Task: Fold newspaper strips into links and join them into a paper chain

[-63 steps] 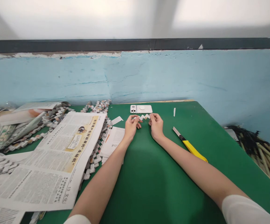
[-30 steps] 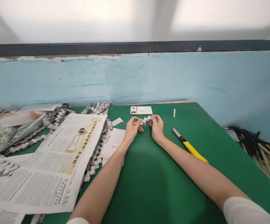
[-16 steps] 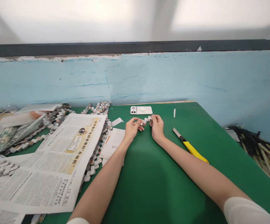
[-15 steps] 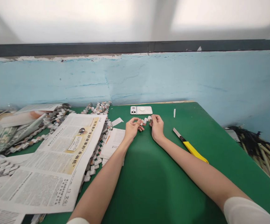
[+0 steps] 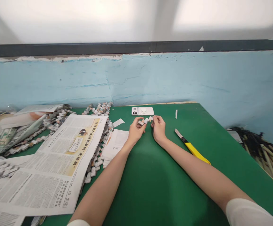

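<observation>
A short zigzag chain of folded paper stretches between my two hands above the green table. My left hand grips its left end, thumb and fingers closed round it. At the other end, my right hand pinches the chain between thumb and fingers. Just beyond the hands lies a white phone with a round disc on its back. Right of my right hand rests a knife with a yellow handle, its blade pointing away from me.
Newspaper sheets cover the left side, over long woven paper chains. Cut paper pieces lie beside my left forearm, and a thin strip lies at the back right. A blue wall stands behind; bundled stalks are at right.
My left hand has shifted its hold and turned slightly, so more of the chain's left end shows. My right hand has stayed nearly still.
</observation>
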### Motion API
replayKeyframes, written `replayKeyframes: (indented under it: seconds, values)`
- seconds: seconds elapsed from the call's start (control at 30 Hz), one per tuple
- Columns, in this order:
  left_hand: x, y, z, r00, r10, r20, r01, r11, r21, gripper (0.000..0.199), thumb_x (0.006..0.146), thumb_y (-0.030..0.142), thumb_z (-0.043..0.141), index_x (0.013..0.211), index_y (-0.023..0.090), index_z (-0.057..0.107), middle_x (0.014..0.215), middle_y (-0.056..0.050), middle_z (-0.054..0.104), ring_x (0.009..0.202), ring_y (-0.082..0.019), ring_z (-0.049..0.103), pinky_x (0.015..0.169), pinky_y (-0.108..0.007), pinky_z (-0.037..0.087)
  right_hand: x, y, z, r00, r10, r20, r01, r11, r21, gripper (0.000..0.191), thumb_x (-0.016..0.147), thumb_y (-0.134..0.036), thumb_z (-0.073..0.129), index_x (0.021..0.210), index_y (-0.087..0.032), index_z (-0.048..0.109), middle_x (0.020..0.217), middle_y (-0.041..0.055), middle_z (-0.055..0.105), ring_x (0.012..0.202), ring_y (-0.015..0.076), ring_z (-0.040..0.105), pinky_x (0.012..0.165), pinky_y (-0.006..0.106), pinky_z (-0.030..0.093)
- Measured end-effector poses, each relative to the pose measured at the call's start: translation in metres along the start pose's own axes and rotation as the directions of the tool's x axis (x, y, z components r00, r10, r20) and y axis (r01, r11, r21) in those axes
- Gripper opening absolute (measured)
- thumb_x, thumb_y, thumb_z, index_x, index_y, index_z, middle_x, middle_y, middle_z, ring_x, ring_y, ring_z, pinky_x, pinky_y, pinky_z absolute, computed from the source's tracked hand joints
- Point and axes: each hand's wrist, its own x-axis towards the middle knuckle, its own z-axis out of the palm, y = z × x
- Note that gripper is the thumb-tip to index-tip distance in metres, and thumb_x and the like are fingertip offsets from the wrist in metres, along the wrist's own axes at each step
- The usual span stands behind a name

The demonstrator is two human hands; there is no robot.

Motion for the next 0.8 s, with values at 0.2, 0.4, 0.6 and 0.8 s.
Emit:
replayKeyframes:
  seconds: [0.2, 0.4, 0.6, 0.8]
  values:
    - [0.0005, -0.0037, -0.0023, 1.000, 0.008, -0.018, -0.008, 1.000, -0.005, 0.035, 0.081, 0.036, 0.078, 0.107, 0.020, 0.061, 0.084, -0.001, 0.068, 0.056, -0.010, 0.062, 0.055, -0.023, 0.050, 0.0007, 0.0020, -0.0006, 1.000, -0.015, 0.004, 0.015, 1.000, -0.021, 0.038, 0.086, -0.058, 0.069, 0.086, -0.023, 0.055, 0.064, -0.0076, 0.039, 0.053, 0.0106, 0.034, 0.050, 0.026, 0.030]
    - [0.0009, -0.0025, -0.0031, 1.000, -0.008, -0.023, 0.008, 1.000, -0.008, 0.034, 0.079, 0.033, 0.079, 0.105, 0.017, 0.063, 0.077, 0.000, 0.068, 0.056, -0.011, 0.062, 0.056, -0.023, 0.050, 0.0008, 0.0027, -0.0008, 1.000, -0.011, 0.004, 0.011, 1.000, 0.004, 0.037, 0.086, -0.056, 0.070, 0.086, -0.022, 0.056, 0.065, -0.0072, 0.041, 0.053, 0.0101, 0.035, 0.050, 0.025, 0.030]
    - [0.0014, 0.0011, -0.0023, 0.997, -0.015, -0.077, 0.013, 0.999, -0.030, 0.036, 0.078, 0.036, 0.081, 0.101, 0.018, 0.061, 0.081, -0.001, 0.069, 0.055, -0.011, 0.063, 0.054, -0.023, 0.049, 0.0002, 0.0037, -0.0001, 1.000, -0.006, 0.017, 0.006, 1.000, 0.001, 0.039, 0.085, -0.059, 0.070, 0.085, -0.023, 0.056, 0.063, -0.0077, 0.039, 0.052, 0.0103, 0.033, 0.049, 0.026, 0.029]
    - [0.0016, 0.0030, -0.0020, 0.995, -0.022, -0.094, 0.017, 0.998, -0.054, 0.037, 0.075, 0.035, 0.082, 0.099, 0.018, 0.059, 0.077, 0.000, 0.068, 0.054, -0.012, 0.063, 0.054, -0.023, 0.049, 0.0004, 0.0049, -0.0004, 0.999, -0.006, 0.034, 0.005, 1.000, 0.031, 0.039, 0.084, -0.058, 0.073, 0.084, -0.022, 0.057, 0.062, -0.0075, 0.039, 0.053, 0.0102, 0.032, 0.049, 0.026, 0.028]
